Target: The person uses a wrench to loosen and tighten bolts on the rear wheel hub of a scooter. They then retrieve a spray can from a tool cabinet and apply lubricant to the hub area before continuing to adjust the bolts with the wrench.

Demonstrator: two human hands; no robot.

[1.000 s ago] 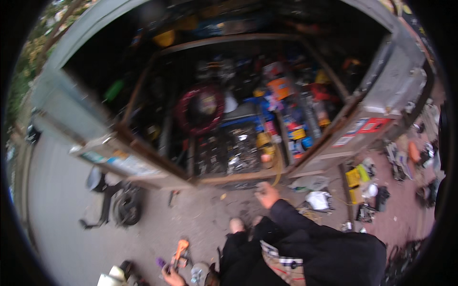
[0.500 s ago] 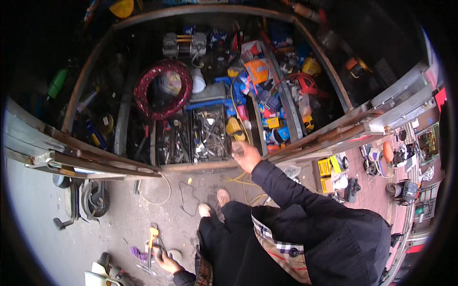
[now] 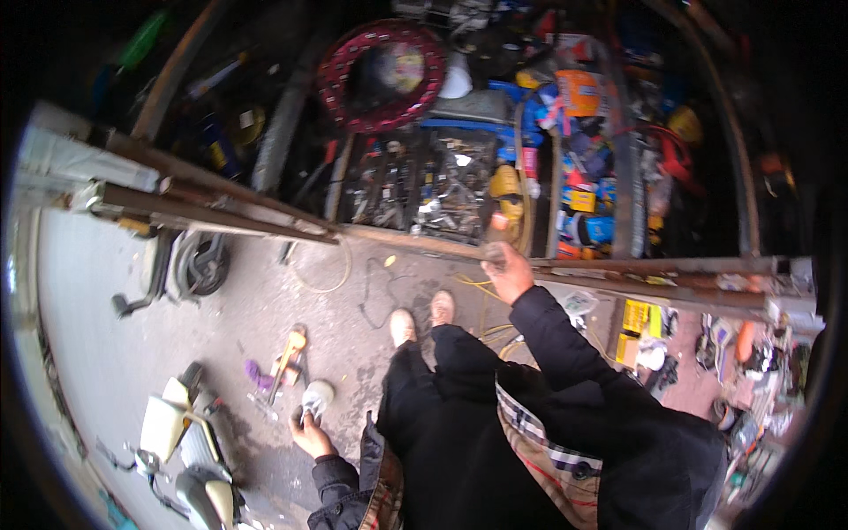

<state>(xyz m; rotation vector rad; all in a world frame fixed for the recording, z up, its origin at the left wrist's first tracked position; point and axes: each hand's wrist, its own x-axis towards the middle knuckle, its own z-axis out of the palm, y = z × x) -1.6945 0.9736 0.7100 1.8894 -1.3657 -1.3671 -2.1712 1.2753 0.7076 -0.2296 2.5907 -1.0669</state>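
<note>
My right hand (image 3: pixel 505 271) is at the front rail (image 3: pixel 412 240) of an open metal cabinet, its fingers curled round something I cannot make out. Just beyond it lie yellow items (image 3: pixel 504 184) and a black tray of metal tools (image 3: pixel 450 190). A red ring-shaped bundle (image 3: pixel 415 106) rests farther back. My left hand (image 3: pixel 310 435) hangs low at the left, closed on a small dark object I cannot make out. Past it on the ground are an orange-handled tool (image 3: pixel 291 352), a purple cloth (image 3: pixel 260 376) and a round pale object (image 3: pixel 320 395), partly behind the hand.
A cream scooter (image 3: pixel 168 428) stands lower left; another vehicle (image 3: pixel 199 265) is beside the left cabinet door (image 3: pixel 124 199). Loose hoses (image 3: pixel 322 283) lie by my feet (image 3: pixel 404 325). Yellow boxes (image 3: pixel 632 331) and scattered items cover the pavement right of me, below the right door (image 3: pixel 680 291).
The view has tilted and shifted, bringing more ground and the cream scooter into sight. My right hand has reached up to the cabinet's front edge. My left hand stays low, closed.
</note>
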